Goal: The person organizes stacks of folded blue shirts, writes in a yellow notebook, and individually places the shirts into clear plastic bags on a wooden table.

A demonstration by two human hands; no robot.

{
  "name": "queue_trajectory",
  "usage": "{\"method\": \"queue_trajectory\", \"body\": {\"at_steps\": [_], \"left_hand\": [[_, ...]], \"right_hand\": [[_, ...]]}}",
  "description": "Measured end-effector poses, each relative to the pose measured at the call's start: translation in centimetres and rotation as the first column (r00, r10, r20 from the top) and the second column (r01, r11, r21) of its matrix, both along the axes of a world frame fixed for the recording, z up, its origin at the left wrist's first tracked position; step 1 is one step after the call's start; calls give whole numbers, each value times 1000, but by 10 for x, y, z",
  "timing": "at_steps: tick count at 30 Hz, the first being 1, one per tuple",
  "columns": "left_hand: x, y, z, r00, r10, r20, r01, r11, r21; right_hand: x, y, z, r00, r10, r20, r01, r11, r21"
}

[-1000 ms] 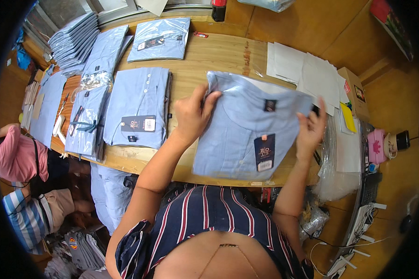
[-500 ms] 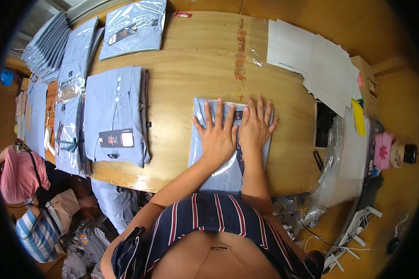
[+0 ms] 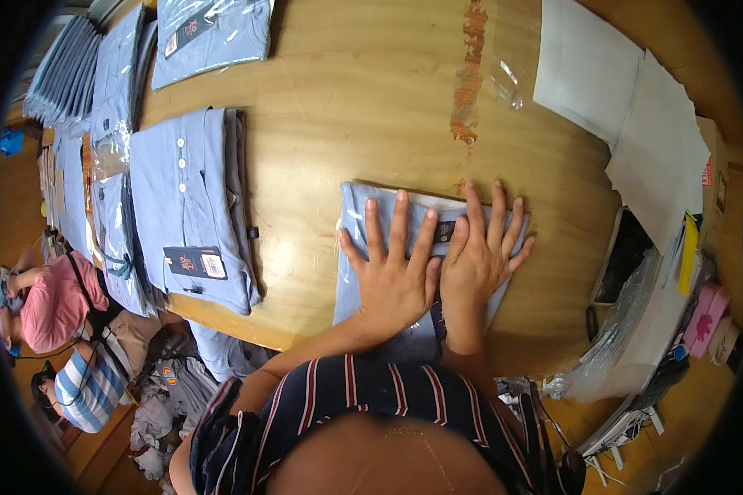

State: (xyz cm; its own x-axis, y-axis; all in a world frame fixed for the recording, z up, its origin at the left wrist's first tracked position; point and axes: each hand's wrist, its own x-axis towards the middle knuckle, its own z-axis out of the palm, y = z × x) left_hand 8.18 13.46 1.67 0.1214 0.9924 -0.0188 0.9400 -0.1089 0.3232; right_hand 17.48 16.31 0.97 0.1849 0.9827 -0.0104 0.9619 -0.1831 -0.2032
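Observation:
A folded light-blue shirt lies flat on the wooden table right in front of me. My left hand presses flat on its middle with fingers spread. My right hand lies flat beside it on the shirt's right half, fingers spread too, next to a small dark tag. Neither hand grips anything. My forearms and striped top hide the shirt's near edge.
To the left lies a pile of folded blue shirts with a hang tag, with more bagged shirts and stacks behind. White sheets and clear plastic bags sit at the right. Two people sit on the floor at lower left.
A second ago I held the shirt up by its sides. It has since been laid on the table and both hands now press flat on it. The view has moved closer.

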Motion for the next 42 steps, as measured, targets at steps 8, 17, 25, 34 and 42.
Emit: {"method": "queue_trajectory", "body": {"at_steps": [8, 17, 25, 34, 42], "left_hand": [[3, 4, -12, 1000, 27, -9, -27, 999, 24], [0, 3, -17, 1000, 10, -9, -9, 995, 101], [-7, 6, 21, 998, -52, -23, 53, 998, 27], [-15, 2, -9, 993, -57, 102, 60, 998, -27], [-11, 3, -27, 983, 62, 171, -103, 964, 244]], "right_hand": [[20, 3, -3, 950, 138, -280, -135, 990, 28], [28, 5, -6, 883, 94, -460, -118, 993, -22], [0, -7, 2, 995, 68, -76, -63, 996, 66], [-8, -2, 5, 993, 33, -110, -43, 995, -90], [3, -1, -8, 973, 230, -10, -224, 957, 182]]}}
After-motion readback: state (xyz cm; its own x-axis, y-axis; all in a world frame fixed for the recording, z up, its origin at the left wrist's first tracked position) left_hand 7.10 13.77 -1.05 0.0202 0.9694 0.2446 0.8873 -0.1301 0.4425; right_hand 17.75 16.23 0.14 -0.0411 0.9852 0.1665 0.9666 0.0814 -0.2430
